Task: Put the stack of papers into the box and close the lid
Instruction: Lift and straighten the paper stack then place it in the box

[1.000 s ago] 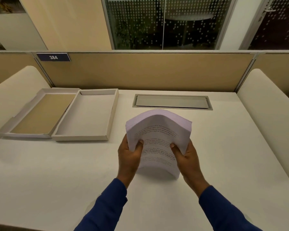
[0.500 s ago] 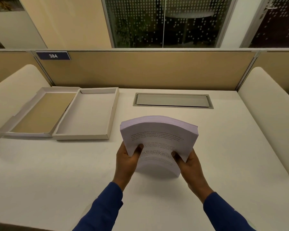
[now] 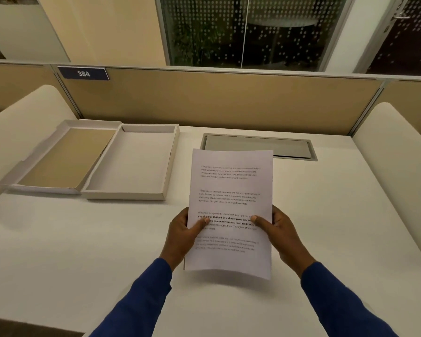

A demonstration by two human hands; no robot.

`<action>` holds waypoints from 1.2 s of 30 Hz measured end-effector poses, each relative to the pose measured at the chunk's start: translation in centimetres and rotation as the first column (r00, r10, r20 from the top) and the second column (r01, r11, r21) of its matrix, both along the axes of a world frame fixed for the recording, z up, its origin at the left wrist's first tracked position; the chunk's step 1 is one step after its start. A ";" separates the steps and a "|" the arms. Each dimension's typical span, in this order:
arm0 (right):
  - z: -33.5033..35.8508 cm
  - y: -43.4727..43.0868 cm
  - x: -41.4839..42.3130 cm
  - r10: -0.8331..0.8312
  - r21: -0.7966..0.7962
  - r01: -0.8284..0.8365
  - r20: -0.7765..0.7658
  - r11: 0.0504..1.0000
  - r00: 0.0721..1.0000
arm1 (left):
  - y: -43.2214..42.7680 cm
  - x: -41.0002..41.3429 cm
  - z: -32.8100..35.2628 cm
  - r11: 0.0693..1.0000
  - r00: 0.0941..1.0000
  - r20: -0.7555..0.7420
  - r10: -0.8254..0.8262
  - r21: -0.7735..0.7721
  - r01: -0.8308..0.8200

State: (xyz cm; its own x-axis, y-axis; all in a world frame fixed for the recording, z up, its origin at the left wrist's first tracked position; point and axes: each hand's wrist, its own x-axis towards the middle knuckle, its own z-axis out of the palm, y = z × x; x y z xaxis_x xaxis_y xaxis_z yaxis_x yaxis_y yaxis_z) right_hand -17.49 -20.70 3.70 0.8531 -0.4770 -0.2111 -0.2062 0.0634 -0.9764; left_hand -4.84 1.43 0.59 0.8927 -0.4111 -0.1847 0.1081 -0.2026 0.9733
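Note:
A stack of white printed papers (image 3: 231, 190) is held above the middle of the white desk, nearly flat with its printed face toward me. My left hand (image 3: 181, 235) grips its left edge, thumb on top. My right hand (image 3: 281, 233) grips the right edge the same way. To the left, at the back of the desk, the shallow grey box (image 3: 131, 164) lies open and holds nothing. Its lid (image 3: 66, 156), with a tan inner face, lies open flat against the box's left side. The stack is apart from the box, to its right.
A grey cable hatch (image 3: 258, 147) is set into the desk behind the papers. A tan partition (image 3: 216, 103) with a "384" tag (image 3: 83, 73) closes the back. Rounded cream side panels (image 3: 399, 152) flank the desk on both sides.
The stack was bent in an arch with its far edge curled toward me; now it has straightened out and lies flatter between both hands, far edge reaching toward the hatch.

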 end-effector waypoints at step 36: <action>-1.2 19.4 38.3 -0.042 0.129 0.092 -0.347 0.987 0.937 | 18.3 37.0 -0.2 0.996 0.924 -0.375 0.076 0.065 -0.056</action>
